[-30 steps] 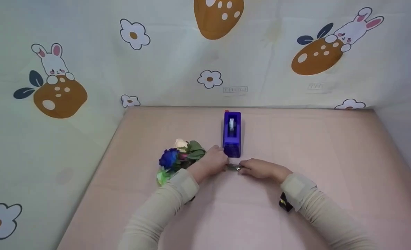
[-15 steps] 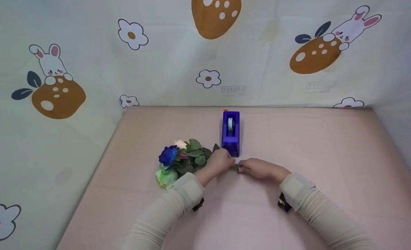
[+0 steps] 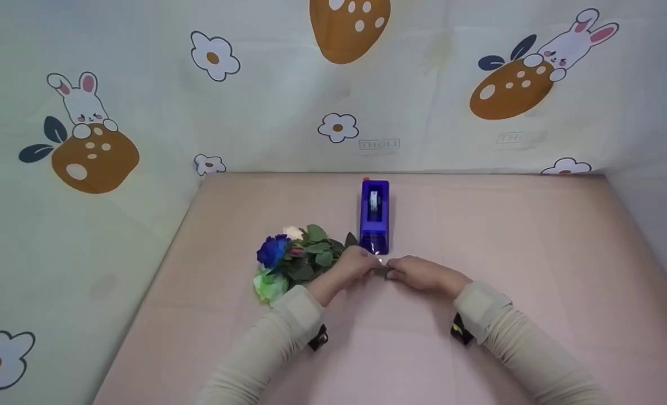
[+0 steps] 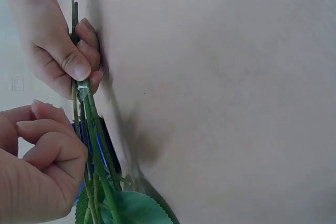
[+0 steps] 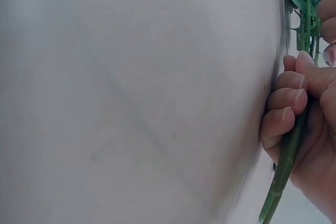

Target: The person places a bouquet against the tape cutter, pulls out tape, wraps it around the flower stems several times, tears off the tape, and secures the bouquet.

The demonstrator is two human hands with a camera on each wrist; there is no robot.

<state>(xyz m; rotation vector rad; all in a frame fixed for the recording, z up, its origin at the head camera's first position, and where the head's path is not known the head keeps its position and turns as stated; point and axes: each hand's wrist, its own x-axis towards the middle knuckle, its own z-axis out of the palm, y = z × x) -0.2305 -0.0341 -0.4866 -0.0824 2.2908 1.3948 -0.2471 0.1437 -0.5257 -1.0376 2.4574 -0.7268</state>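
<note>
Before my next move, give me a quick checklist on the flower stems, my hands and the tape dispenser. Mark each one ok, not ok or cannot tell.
1. Stems gripped: ok. The right hand has its fingers curled round them.
2. Tape on the stems: ok. A shiny strip, apparently clear tape, shows by the right thumb.
3. Strip wrapped fully round: cannot tell. The far side is hidden.
4. Left hand holding tape: cannot tell. Its fingers are curled beside the stems.
5. Tape dispenser close by: ok. It stands just beyond the hands.
6. Blue flower clear of the hands: ok.
</note>
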